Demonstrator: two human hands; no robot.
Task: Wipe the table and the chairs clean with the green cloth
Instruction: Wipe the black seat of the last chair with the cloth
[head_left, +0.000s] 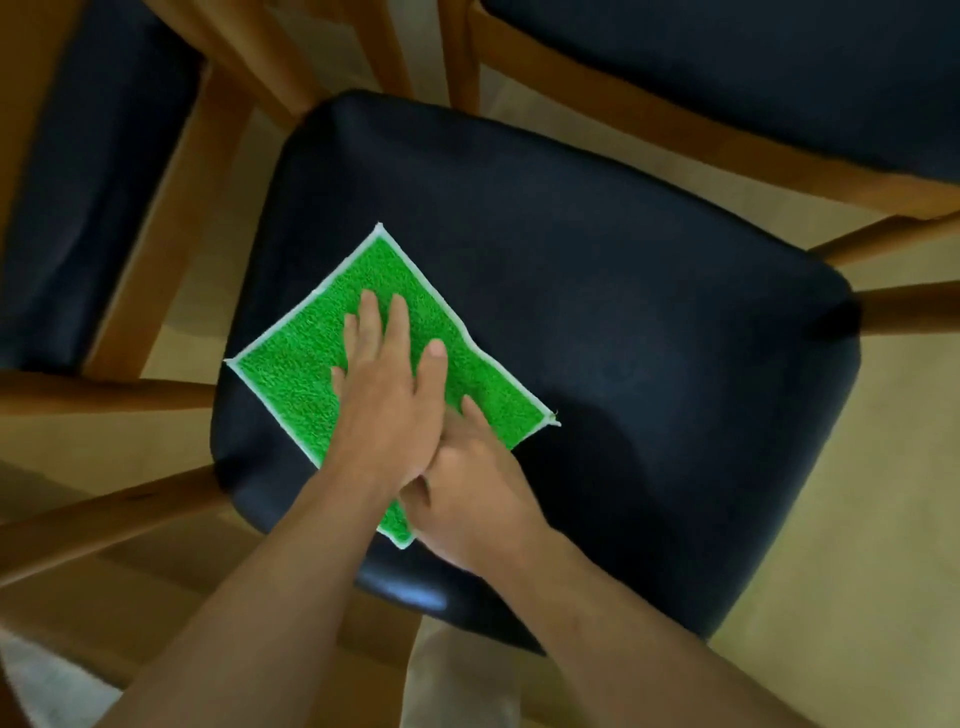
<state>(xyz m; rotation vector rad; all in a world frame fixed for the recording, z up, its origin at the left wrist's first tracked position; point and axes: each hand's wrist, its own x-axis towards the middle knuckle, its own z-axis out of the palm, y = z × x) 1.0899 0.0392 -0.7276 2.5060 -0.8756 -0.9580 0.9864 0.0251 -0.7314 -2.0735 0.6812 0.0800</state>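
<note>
Two hands met on the green cloth (291, 379), which lay flat near the left edge of the dark chair seat (623, 322). The left hand (387, 400) pressed it with straight fingers and covered the right hand (467, 499), whose grip I could not tell. The seat's right half lay bare. Two more chairs (727, 67) were cut off above.

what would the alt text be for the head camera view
A person's left hand presses flat on a green cloth spread on a dark padded chair seat, while the right hand rests on the cloth's near edge, partly under the left. Two more dark-seated wooden chairs stand behind.
</note>
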